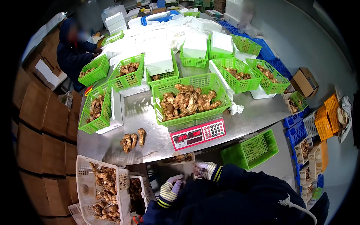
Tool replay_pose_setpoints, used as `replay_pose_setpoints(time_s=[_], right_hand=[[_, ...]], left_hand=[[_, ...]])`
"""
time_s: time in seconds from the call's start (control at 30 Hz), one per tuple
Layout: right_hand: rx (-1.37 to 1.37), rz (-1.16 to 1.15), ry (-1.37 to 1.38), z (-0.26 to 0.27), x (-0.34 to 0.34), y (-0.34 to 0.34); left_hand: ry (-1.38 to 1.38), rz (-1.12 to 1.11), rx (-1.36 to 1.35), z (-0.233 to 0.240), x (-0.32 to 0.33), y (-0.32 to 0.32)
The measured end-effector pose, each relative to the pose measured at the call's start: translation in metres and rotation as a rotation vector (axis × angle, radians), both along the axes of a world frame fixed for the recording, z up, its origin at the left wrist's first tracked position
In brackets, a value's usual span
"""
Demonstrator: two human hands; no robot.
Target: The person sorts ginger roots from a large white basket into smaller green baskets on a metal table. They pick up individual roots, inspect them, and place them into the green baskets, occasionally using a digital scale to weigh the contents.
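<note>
My left hand (pixel 172 188), in a striped glove with a pale purple palm, is held before my body below the table edge, its fingers curled. My right hand (pixel 204 170), gloved alike, is a little higher and to the right. Whether either holds something small cannot be told. Beyond them, a green plastic basket of mushrooms (pixel 191 99) rests on a digital scale (pixel 198 134) with a red-edged keypad and lit red digits. Several loose mushrooms (pixel 134 140) lie on the steel table (pixel 157 140) left of the scale.
White crates of mushrooms (pixel 98 161) stand at lower left, beside stacked cardboard boxes (pixel 57 109). More green baskets (pixel 95 108) and white foam boxes (pixel 159 60) cover the far table. A person in dark clothing (pixel 74 53) works at far left. A green crate (pixel 253 149) lies under the table's right edge.
</note>
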State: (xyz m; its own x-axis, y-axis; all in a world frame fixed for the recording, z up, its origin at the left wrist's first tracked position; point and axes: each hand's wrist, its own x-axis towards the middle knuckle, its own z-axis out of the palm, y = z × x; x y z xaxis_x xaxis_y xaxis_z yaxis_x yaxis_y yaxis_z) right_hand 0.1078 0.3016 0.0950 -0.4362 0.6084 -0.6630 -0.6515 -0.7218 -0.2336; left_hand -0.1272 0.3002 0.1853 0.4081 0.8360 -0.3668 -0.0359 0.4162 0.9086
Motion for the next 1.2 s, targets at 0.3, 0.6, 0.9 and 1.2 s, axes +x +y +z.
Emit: replay_pose_setpoints(time_s=[0.3, 0.6, 0.9, 1.2], right_hand=[[-0.024, -0.075, 0.036, -0.005, 0.012, 0.001], [0.432, 0.303, -0.534, 0.097, 0.016, 0.059], [0.547, 0.611, -0.703, 0.147, -0.06, 0.132], [0.631, 0.932, -0.613, 0.102, -0.172, 0.157]], left_hand=[[-0.023, -0.123, -0.007, -0.004, 0.015, 0.018], [-0.146, -0.224, 0.035, -0.024, 0.01, 0.066], [-0.128, -0.245, -0.021, 0.001, -0.036, 0.102], [-0.347, 0.208, 0.076, -0.027, -0.098, 0.06]])
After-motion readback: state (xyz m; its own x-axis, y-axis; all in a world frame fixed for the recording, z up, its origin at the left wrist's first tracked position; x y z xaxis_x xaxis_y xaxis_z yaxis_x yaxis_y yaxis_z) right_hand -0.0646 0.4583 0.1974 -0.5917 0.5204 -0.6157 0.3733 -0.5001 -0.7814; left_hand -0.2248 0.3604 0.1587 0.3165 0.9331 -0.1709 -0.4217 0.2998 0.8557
